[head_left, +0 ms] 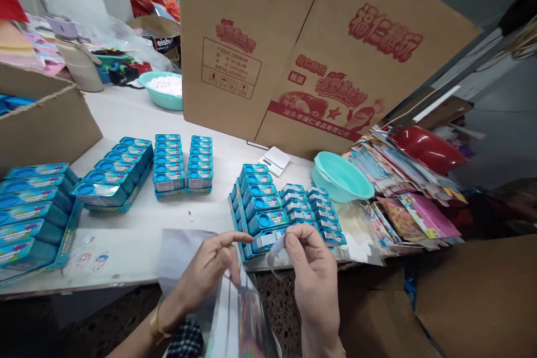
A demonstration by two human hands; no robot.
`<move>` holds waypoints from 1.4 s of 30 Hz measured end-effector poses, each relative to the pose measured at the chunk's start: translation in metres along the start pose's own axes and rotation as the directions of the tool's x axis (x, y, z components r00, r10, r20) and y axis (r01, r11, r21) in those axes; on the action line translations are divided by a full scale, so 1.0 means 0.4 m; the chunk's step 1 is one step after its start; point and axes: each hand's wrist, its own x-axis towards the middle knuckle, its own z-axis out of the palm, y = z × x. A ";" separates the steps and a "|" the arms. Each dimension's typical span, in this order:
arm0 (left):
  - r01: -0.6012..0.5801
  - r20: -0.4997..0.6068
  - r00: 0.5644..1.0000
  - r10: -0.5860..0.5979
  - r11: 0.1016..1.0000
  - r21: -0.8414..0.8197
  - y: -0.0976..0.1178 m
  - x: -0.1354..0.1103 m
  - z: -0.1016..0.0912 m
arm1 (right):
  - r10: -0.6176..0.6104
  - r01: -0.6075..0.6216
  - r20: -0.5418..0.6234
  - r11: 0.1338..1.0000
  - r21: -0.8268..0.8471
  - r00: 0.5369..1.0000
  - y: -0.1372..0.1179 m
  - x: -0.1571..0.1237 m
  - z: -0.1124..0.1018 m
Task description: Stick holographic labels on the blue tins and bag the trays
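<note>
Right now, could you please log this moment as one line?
left hand: index extended toward blue packs | right hand: pinching thin strip

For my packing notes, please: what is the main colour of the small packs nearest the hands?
The packs are mainly blue, seen best in the head view.

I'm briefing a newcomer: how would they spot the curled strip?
Find the big cardboard box on the white table. Below it in view, the right hand pinches the strip in front of blue packs. Unlike those boxy packs, it's thin, pale and curled.
</note>
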 end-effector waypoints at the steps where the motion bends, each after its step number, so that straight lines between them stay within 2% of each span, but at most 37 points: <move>1: 0.006 0.031 0.999 -0.006 1.000 0.011 0.007 0.009 0.002 | -0.006 0.006 -0.031 1.000 0.000 1.000 0.002 0.015 0.004; 4: 0.091 0.083 0.992 -0.094 0.995 0.030 0.025 0.038 0.009 | -0.006 0.006 -0.065 1.000 -0.009 0.998 0.008 0.047 0.014; 8: 0.211 0.028 0.976 -0.215 0.974 0.086 0.048 0.079 0.018 | 0.046 -0.045 -0.055 0.999 0.015 0.997 0.020 0.071 0.026; 13: 0.245 0.019 0.969 -0.246 0.968 0.055 0.063 0.116 0.011 | 0.060 -0.058 -0.051 0.998 0.037 0.997 0.044 0.085 0.037; 16: 0.234 0.023 0.971 -0.236 0.970 0.070 0.065 0.134 -0.005 | -0.027 0.013 -0.117 0.992 -0.125 0.993 0.056 0.088 0.040; 19: 0.230 0.022 0.972 -0.234 0.967 0.109 0.064 0.153 -0.015 | -0.172 0.092 -0.177 0.917 -0.388 0.969 0.068 0.093 0.038; 21: 0.229 0.028 0.972 -0.235 0.964 0.134 0.060 0.164 -0.018 | -0.233 0.121 -0.162 0.851 -0.511 0.959 0.076 0.100 0.033; 24: 0.239 0.048 0.967 -0.249 0.958 0.156 0.049 0.173 -0.019 | -0.290 0.166 -0.124 0.794 -0.585 0.949 0.087 0.115 0.026; 27: 0.231 0.034 0.970 -0.240 0.956 0.181 0.031 0.175 -0.019 | -0.309 0.191 -0.095 0.772 -0.606 0.946 0.094 0.127 0.023; 29: 0.234 0.032 0.969 -0.243 0.956 0.175 0.014 0.176 -0.018 | -0.278 0.178 -0.073 0.773 -0.609 0.958 0.098 0.131 0.022; 33: 0.262 0.040 0.964 -0.263 0.964 0.043 -0.037 0.184 -0.011 | -0.192 0.146 -0.015 0.795 -0.589 0.981 0.101 0.135 0.021; 37: 0.267 -0.018 0.963 -0.267 0.964 -0.007 -0.091 0.183 -0.007 | -0.185 0.133 -0.030 0.800 -0.585 0.982 0.104 0.153 0.017; 40: 0.252 -0.078 0.965 -0.250 0.968 0.010 -0.098 0.153 -0.006 | -0.247 0.186 -0.041 0.821 -0.540 0.968 0.108 0.145 0.011; 42: 0.216 -0.124 0.969 -0.215 0.976 -0.006 -0.078 0.116 -0.005 | -0.371 0.274 -0.116 0.832 -0.482 0.921 0.108 0.105 0.005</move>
